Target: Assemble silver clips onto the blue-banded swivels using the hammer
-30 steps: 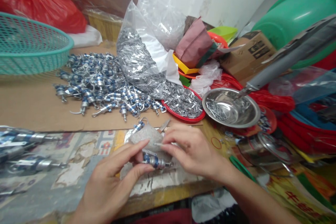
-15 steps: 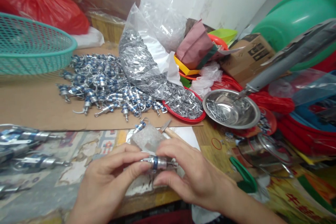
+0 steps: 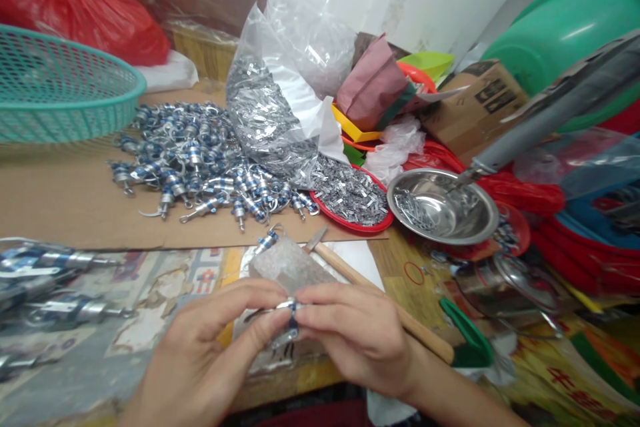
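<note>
Grained wood tabletop (image 3: 393, 263); left hand (image 3: 213, 340), right hand (image 3: 363, 330): fingertip grip on blue-banded metal cylinder (image 3: 293, 317).

Light even, fairly bright; glare on steel bowl (image 3: 443, 210) and green basin (image 3: 565, 33). Lower right darker. Soft focus overall, left-edge metal parts (image 3: 80, 308) blurred, edges stretched.

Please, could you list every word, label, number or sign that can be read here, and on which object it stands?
None can be read with certainty.
Yellow packaging: red characters, too blurred.
Cardboard box: dark printed marks, too small.
Table covering: coloured print, too blurred.
</note>
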{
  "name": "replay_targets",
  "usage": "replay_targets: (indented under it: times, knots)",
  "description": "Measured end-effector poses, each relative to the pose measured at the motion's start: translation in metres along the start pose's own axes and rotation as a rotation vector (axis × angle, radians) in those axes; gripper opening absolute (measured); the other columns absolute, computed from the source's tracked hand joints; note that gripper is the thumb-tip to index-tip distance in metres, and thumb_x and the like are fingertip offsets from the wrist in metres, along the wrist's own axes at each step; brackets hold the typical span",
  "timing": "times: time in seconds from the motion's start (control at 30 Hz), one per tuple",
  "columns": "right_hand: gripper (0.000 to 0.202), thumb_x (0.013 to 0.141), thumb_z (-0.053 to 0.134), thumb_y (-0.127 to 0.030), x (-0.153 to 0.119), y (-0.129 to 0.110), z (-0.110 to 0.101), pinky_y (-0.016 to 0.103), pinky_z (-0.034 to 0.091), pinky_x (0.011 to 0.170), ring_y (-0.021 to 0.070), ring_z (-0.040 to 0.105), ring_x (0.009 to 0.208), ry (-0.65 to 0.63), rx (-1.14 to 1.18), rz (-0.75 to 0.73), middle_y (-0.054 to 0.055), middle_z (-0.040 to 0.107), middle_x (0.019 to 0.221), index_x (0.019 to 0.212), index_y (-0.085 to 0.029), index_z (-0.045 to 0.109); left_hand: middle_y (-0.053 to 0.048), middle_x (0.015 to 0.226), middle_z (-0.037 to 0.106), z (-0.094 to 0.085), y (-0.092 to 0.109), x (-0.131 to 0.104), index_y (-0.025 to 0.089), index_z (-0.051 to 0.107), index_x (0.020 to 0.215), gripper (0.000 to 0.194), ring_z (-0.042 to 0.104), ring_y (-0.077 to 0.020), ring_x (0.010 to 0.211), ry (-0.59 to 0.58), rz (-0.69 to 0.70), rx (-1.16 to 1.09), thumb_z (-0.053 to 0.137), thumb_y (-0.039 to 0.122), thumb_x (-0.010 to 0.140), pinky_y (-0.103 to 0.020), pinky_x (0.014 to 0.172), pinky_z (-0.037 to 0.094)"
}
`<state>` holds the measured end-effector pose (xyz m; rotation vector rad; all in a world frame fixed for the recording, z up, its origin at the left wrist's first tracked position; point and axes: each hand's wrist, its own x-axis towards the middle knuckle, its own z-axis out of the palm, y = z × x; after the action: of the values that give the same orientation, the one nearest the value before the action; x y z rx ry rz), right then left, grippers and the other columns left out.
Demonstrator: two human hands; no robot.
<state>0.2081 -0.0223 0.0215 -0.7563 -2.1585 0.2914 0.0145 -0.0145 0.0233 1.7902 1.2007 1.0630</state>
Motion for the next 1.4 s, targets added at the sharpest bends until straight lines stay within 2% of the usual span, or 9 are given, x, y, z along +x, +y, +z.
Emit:
replay_targets:
  times: [0.27, 0.4, 0.5, 0.6, 0.63, 0.73, 0.9, 1.23, 1.4]
  knots:
    - [0.018, 0.080, 0.061, -0.007, 0.002, -0.005, 0.000, 0.024, 0.058, 0.072, 0.0170, 0.070, 0.082, 0.025, 0.125, 0.098, 0.011, 0.074, 0.087, 0.094, -0.015, 0.070, 0.004, 0.075, 0.078, -0.002, -0.003, -0.003, 0.033, 0.077, 0.077, 0.010, 0.072, -0.0172, 0.071, -0.147, -0.210, -0.199, 0.068, 0.034, 0.074, -0.017, 0.067, 0.054]
    - [0.008, 0.073, 0.072, -0.017, 0.006, -0.009, 0.004, 0.023, 0.057, 0.059, 0.0164, 0.069, 0.064, 0.130, 0.250, 0.326, 0.008, 0.073, 0.072, 0.081, -0.015, 0.073, 0.005, 0.083, 0.080, 0.012, 0.001, -0.011, 0.033, 0.074, 0.089, 0.030, 0.073, -0.0194, 0.081, -0.020, -0.535, -0.572, 0.080, 0.036, 0.060, -0.021, 0.069, 0.058]
    - [0.013, 0.073, 0.074, -0.025, 0.010, -0.002, -0.006, 0.021, 0.055, 0.055, 0.0143, 0.067, 0.061, -0.020, 0.275, 0.385, 0.006, 0.073, 0.071, 0.081, -0.016, 0.075, 0.005, 0.084, 0.078, 0.020, 0.007, -0.015, 0.031, 0.068, 0.101, 0.050, 0.072, -0.0195, 0.084, 0.071, -0.623, -0.690, 0.083, 0.035, 0.053, -0.022, 0.072, 0.058]
    - [0.011, 0.078, 0.068, -0.028, 0.018, 0.032, -0.029, 0.025, 0.055, 0.072, 0.0152, 0.069, 0.078, -0.154, -0.023, 0.435, 0.002, 0.074, 0.083, 0.084, -0.022, 0.075, 0.002, 0.082, 0.077, 0.021, 0.008, -0.014, 0.026, 0.062, 0.108, 0.056, 0.071, -0.0188, 0.082, 0.034, -0.624, -0.691, 0.081, 0.037, 0.057, -0.023, 0.073, 0.057]
    - [0.012, 0.083, 0.063, -0.027, 0.020, 0.051, -0.037, 0.027, 0.054, 0.080, 0.0151, 0.068, 0.086, -0.118, -0.262, 0.515, 0.001, 0.074, 0.088, 0.085, -0.025, 0.074, 0.002, 0.081, 0.076, 0.020, 0.007, -0.013, 0.025, 0.060, 0.111, 0.058, 0.071, -0.0180, 0.081, 0.011, -0.629, -0.688, 0.080, 0.038, 0.058, -0.022, 0.072, 0.056]
    - [0.024, 0.091, 0.048, -0.014, 0.022, 0.110, -0.055, 0.039, 0.045, 0.096, 0.0194, 0.063, 0.101, -0.072, -0.486, 0.633, 0.007, 0.070, 0.101, 0.097, -0.020, 0.070, 0.001, 0.078, 0.074, 0.018, 0.003, -0.009, 0.023, 0.053, 0.119, 0.064, 0.070, -0.0160, 0.076, -0.049, -0.649, -0.681, 0.078, 0.036, 0.061, -0.020, 0.069, 0.054]
    - [0.024, 0.091, 0.054, -0.030, 0.012, 0.163, -0.056, 0.040, 0.051, 0.083, 0.0188, 0.060, 0.097, -0.169, -0.630, 0.737, 0.007, 0.059, 0.115, 0.111, -0.017, 0.058, 0.002, 0.079, 0.071, 0.018, -0.005, -0.008, 0.022, 0.047, 0.124, 0.069, 0.069, -0.0144, 0.076, -0.039, -0.649, -0.713, 0.078, 0.031, 0.063, -0.019, 0.071, 0.052]
    - [0.023, 0.090, 0.055, -0.030, 0.006, 0.172, -0.072, 0.039, 0.052, 0.081, 0.0183, 0.061, 0.093, 0.013, -0.547, 0.802, 0.007, 0.061, 0.109, 0.107, -0.016, 0.059, 0.000, 0.084, 0.068, 0.017, -0.014, -0.007, 0.024, 0.045, 0.127, 0.071, 0.069, -0.0184, 0.080, -0.057, -0.662, -0.692, 0.076, 0.030, 0.064, -0.026, 0.071, 0.053]
    - [0.022, 0.082, 0.060, -0.026, 0.017, 0.132, -0.054, 0.032, 0.056, 0.062, 0.0166, 0.066, 0.063, 0.138, -0.285, 0.771, 0.005, 0.069, 0.075, 0.098, -0.013, 0.064, 0.000, 0.083, 0.068, 0.019, -0.012, -0.007, 0.022, 0.046, 0.127, 0.071, 0.068, -0.0186, 0.080, -0.039, -0.677, -0.733, 0.077, 0.029, 0.063, -0.026, 0.072, 0.052]
